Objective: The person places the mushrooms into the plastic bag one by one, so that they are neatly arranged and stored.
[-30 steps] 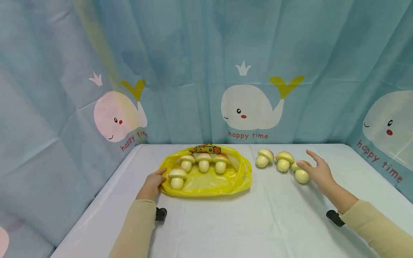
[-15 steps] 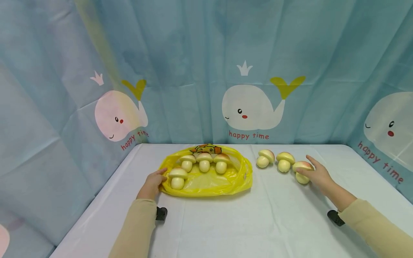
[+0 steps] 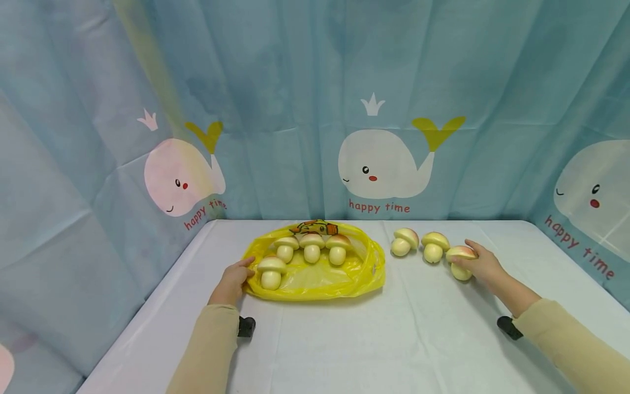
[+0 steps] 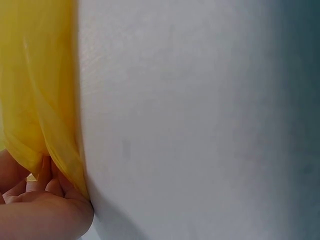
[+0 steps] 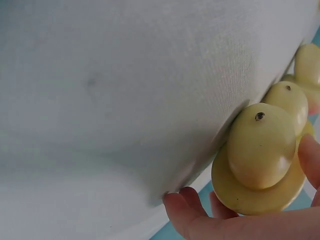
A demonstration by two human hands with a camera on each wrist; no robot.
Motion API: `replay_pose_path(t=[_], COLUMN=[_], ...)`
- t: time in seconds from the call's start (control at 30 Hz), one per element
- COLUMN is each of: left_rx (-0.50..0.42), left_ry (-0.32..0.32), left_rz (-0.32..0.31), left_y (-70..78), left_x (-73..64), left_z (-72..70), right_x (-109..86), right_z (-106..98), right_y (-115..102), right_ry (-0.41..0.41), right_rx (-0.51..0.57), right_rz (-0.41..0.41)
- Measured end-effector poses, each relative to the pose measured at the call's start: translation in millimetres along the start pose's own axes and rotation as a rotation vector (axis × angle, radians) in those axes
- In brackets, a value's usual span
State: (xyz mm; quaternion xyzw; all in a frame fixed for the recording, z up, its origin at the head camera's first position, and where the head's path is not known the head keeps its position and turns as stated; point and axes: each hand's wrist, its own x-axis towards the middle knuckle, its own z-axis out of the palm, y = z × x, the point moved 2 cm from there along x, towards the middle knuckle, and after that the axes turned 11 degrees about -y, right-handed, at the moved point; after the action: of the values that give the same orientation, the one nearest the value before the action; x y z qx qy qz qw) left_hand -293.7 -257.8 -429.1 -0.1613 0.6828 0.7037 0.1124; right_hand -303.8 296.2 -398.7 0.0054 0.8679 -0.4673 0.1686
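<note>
My left hand [image 3: 231,282] grips the left edge of a yellow plastic bag [image 3: 315,293]; the left wrist view shows curled fingers [image 4: 42,185] at the bag's folds. Inside the bag's mouth are several toy mushrooms, one of them a front mushroom [image 3: 270,273] near that hand. At the right, my right hand [image 3: 487,268] holds the nearest loose toy mushroom [image 3: 461,269] by its cap, thumb in front and fingers behind. In the right wrist view its pale stem [image 5: 262,150] with a dark spot shows between thumb and fingers. The mushroom still appears to rest on the table.
Two more loose toy mushrooms, a middle one [image 3: 433,249] and a far one [image 3: 404,242], stand in a row left of my right hand. A white cloth covers the table [image 3: 354,345]. A blue whale-print curtain [image 3: 295,109] rises behind its far edge.
My right hand has come in closer to the nearest loose mushroom, and its thumb and fingers have closed around the cap. The left hand and the bag stay as they were.
</note>
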Motion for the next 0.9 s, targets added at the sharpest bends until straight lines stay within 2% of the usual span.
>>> replay_pose_path(t=[0.1,0.33,0.53,0.77,0.9], left_rx=[0.008,0.015,0.004,0.012,0.007], left_ry=[0.004,0.011,0.005,0.002,0.008], left_rz=[-0.007,-0.014,-0.004,-0.015,-0.007], left_y=[-2.0,5.5,2.5,2.4,2.2], left_x=[2.6,-9.3,-2.3,-1.3,-2.1], left_z=[-1.3,8.0,3.4,2.0,0.9], right_x=[1.2,2.7,-0.4,-10.2,-16.7], right_z=[-0.4,-0.6,0.1,0.3,2.4], right_y=[-0.4,-1.1,-3.6,-9.8,-15.8], right_ry=[0.004,0.028,0.055,0.047,0.039], right_rx=[0.005,0.019,0.031,0.094,0.117], right_rz=[0.019,0.052,0.062,0.107,0.083])
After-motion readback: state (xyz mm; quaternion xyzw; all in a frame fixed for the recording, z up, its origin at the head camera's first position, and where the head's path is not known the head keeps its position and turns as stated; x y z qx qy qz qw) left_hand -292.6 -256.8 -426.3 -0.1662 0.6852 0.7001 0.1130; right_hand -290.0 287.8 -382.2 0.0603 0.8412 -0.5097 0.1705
